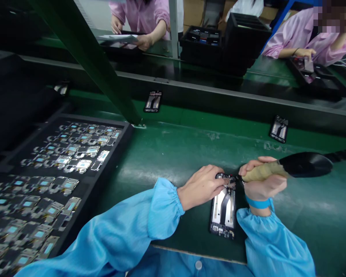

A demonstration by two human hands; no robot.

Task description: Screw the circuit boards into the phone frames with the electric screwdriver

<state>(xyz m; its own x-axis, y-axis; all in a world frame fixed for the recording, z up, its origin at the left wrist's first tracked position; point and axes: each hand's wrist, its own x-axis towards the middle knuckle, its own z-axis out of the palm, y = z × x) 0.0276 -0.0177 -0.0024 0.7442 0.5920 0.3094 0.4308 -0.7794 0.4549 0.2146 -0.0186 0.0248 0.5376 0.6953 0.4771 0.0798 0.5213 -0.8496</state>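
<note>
The opened phone point(224, 211) lies on the green table point(167, 150) at the near side, right of the middle, its long sides running from near to far. Its inside faces up, with a dark strip down the silvery middle.

The left hand point(201, 187) reaches in from the left, its fingers touching the phone's far end; whether they pinch a part there or only press down, one cannot tell. The right hand point(263, 184) is just right of that same end, fingers wrapped around the tan grip of a tool point(305, 164). The tool's black end points right, where a dark cord point(344, 154) leads away. Its tip is too small to make out against the phone. A blue band point(258, 202) circles the right wrist, and both arms wear loose blue sleeves.

On the left, well apart from the hands, a black tray point(129, 134) holds rows of small circuit boards point(72, 148), many bearing pale blue squares. Farther off, one opened phone lies near the middle point(153, 101) and another on the right point(279, 129). A green post point(89, 57) slants down to the table at the far left. Beyond the ledge, two people in pink work beside black bins point(202, 42).
</note>
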